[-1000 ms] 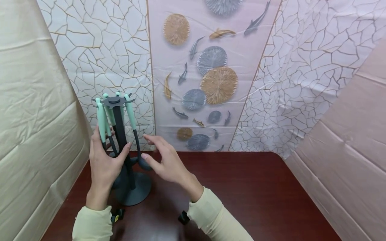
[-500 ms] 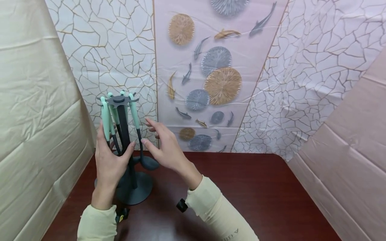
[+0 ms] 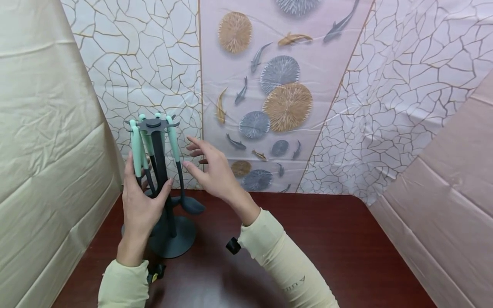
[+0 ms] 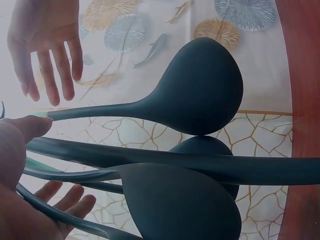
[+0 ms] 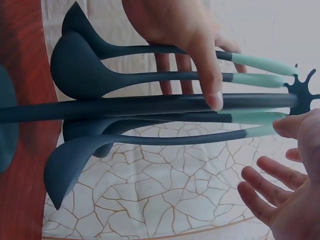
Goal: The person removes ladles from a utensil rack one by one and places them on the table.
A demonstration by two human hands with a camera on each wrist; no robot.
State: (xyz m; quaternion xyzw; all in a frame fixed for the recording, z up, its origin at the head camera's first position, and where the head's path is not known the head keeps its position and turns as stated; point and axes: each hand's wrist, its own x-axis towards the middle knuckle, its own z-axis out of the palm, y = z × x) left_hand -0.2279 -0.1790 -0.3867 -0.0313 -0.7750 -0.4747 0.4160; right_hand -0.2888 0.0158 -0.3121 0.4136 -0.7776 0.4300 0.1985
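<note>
A dark utensil stand (image 3: 158, 149) with a round base (image 3: 175, 241) stands upright at the table's left. Several utensils with mint-green handles hang from its hooked top (image 5: 301, 95). My left hand (image 3: 140, 214) holds round the stand from the left, thumb at the pole and fingers behind the utensils hanging there. On the stand's right side hangs a dark ladle (image 3: 191, 205), its bowl large in the left wrist view. Beside that ladle's handle, my right hand (image 3: 215, 173) is raised with fingers spread and nothing in it. The right wrist view shows its thumb close to the green handle (image 5: 260, 131).
The reddish-brown table (image 3: 308, 248) extends to the right of the stand. Patterned cloth (image 3: 262, 102) hangs behind it. Beige cloth walls (image 3: 50, 149) flank the left and right sides. Black wrist devices (image 3: 233, 246) sit at both cuffs.
My right hand has risen from near the ladle's bowl to beside its handle, and more of the bowl shows. My left hand has kept its place on the stand. The view has shifted slightly.
</note>
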